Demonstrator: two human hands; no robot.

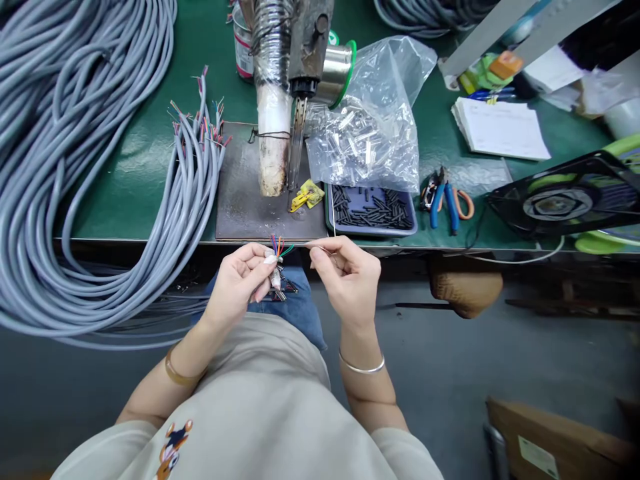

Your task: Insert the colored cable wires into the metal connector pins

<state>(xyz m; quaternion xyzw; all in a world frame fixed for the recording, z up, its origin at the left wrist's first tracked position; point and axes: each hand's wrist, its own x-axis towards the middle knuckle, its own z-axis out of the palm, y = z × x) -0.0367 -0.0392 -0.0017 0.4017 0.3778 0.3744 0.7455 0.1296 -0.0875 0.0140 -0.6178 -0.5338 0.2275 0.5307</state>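
Just off the front edge of the bench, my left hand is closed around a bundle of coloured wires. Their blue, red, orange and green ends fan out above the fingertips. Small dark and metallic connector pieces show beside and below that hand; whether they are joined to the bundle is unclear. My right hand, a little to the right, pinches a thin strand of solder wire. The strand comes down from the direction of a silver spool with green rims. The two hands are apart.
A soldering iron hangs beside a wrapped tube above a dark plate. Grey cables pile up leftward. Rightward are a bag of clear pieces, a tray of black sleeves, pliers and a fan.
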